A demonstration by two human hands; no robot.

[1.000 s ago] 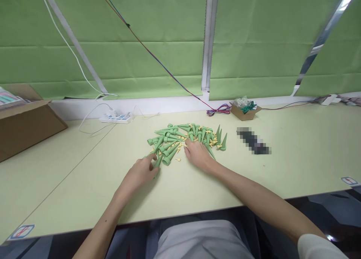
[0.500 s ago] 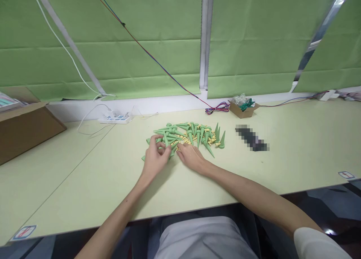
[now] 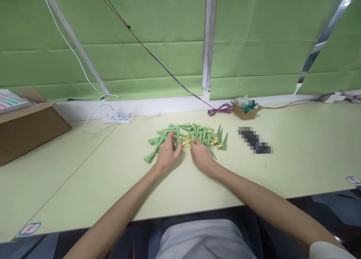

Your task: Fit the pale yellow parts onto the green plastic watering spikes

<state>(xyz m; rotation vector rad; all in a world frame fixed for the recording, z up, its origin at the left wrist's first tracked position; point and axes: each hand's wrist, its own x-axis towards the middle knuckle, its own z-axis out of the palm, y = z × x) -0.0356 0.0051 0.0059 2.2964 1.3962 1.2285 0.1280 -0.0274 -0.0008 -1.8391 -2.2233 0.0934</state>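
Observation:
A heap of green plastic plant-watering spikes (image 3: 205, 132) lies on the table, with small yellow valve pieces (image 3: 187, 142) scattered through its middle. My left hand (image 3: 168, 152) is at the heap's left side, fingers curled round a green watering spike (image 3: 177, 135) held upright. Just left of that hand rests another spike (image 3: 153, 152), slanting towards me. My right hand (image 3: 202, 156) reaches into the front of the heap with its fingertips drawn together among the yellow pieces. What they grip, if anything, is hidden.
A brown cardboard box (image 3: 34, 131) stands at the left, near a white power strip (image 3: 120, 118). At the back are a coiled cable (image 3: 221, 108) and a small carton (image 3: 244, 113) holding clear and green material. A pixelated dark object (image 3: 255, 140) lies right of the heap.
Both hands have moved to the right along the heap's front. The slanting spike at the left now shows more fully. The whole view has shifted slightly.

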